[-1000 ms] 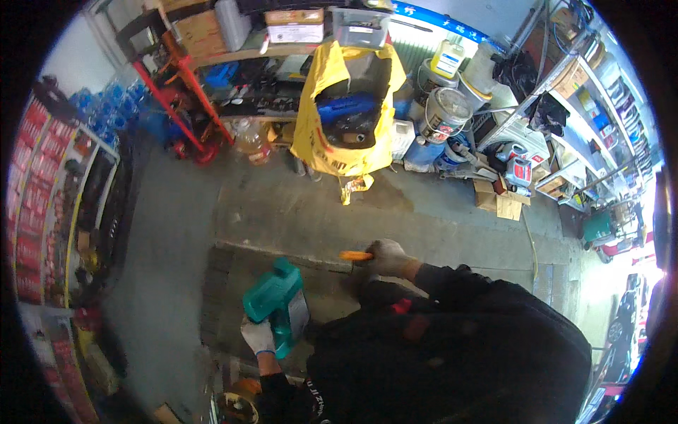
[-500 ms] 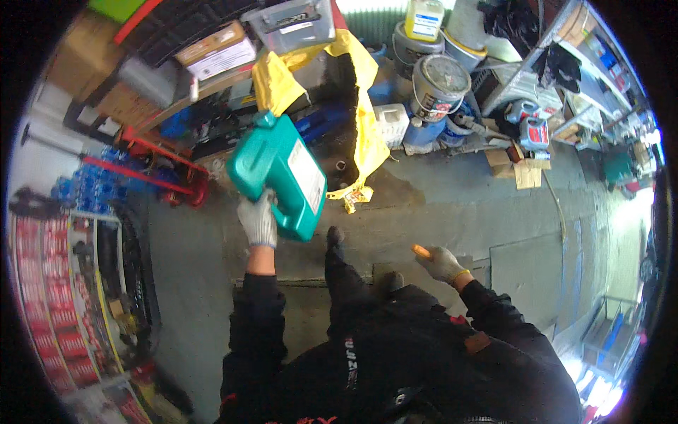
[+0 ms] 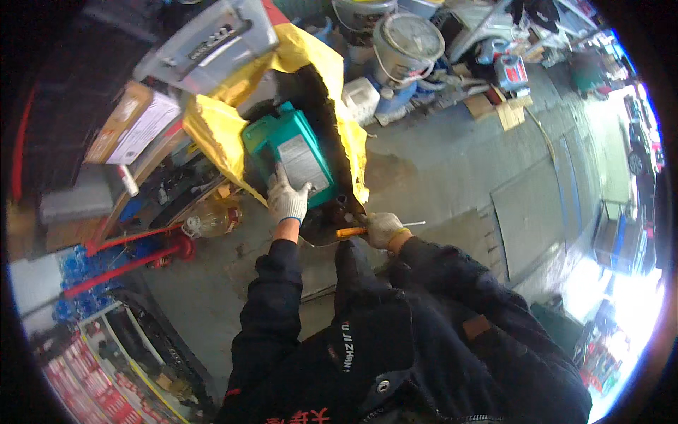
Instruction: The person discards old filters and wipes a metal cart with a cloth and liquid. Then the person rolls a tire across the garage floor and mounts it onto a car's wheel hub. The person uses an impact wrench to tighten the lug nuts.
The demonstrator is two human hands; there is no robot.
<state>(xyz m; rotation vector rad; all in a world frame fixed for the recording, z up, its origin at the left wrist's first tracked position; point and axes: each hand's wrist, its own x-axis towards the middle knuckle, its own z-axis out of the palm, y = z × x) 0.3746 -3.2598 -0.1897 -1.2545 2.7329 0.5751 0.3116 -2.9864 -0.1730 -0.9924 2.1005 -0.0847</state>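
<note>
The green plastic jug (image 3: 304, 138), with a pale label, sits in the mouth of a large yellow bag (image 3: 351, 134) whose inside looks dark. Against the jug's near side rests my left hand (image 3: 286, 200) in a white knit glove, with thumb and fingers apart. My right hand (image 3: 383, 230), gloved the same way, is closed around a screwdriver (image 3: 351, 232). Its orange handle points left and a thin shaft sticks out on the right. That hand is at the bag's near right edge; whether it also pinches the bag I cannot tell.
A grey plastic bin (image 3: 212, 46) and a cardboard box (image 3: 131, 124) stand on the left beyond the bag. A lidded bucket (image 3: 408, 46) and a white jug (image 3: 361, 99) are at the back. A clear bottle (image 3: 212, 220) lies near a red metal bar (image 3: 120, 272).
My left hand has carried the jug into the yellow bag and its fingers have opened from the handle. My right hand has come left to the bag's edge with the screwdriver.
</note>
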